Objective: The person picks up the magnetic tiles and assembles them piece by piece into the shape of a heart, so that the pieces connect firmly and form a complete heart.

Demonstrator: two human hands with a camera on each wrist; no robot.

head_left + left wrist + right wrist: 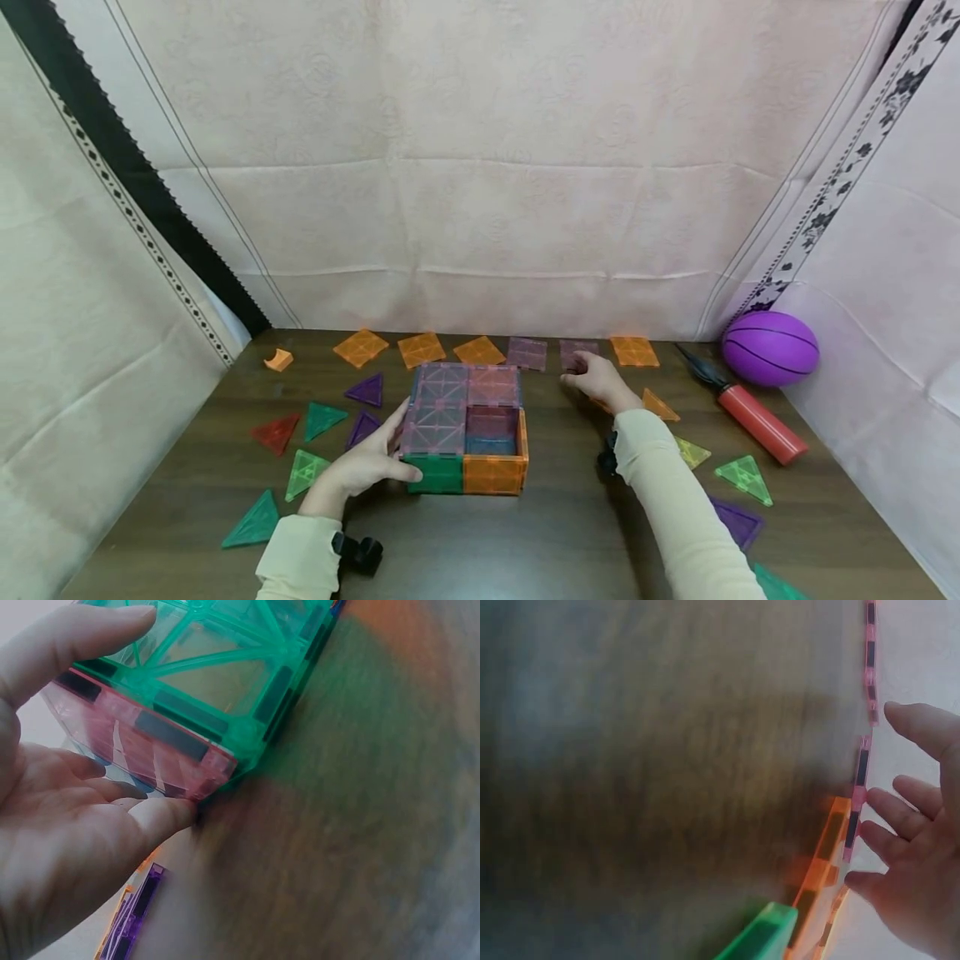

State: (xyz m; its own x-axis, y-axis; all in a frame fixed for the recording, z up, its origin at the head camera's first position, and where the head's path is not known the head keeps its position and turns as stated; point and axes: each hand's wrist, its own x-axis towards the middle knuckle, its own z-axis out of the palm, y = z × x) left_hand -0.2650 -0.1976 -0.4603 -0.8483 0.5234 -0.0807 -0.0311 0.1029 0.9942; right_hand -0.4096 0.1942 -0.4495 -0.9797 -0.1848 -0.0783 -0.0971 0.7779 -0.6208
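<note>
Left hand grips a multicoloured translucent plastic tile box on the brown wooden surface.
Right hand, fingers loosely parted, is at a pinkish translucent square tile near the far edge.

Hands apart, right farther forward

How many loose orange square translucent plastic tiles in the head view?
4, along the far edge of the brown table: leftmost tile, second tile, third tile behind the multicoloured tile box, fourth tile right of the right hand. That hand may hide another.
</note>
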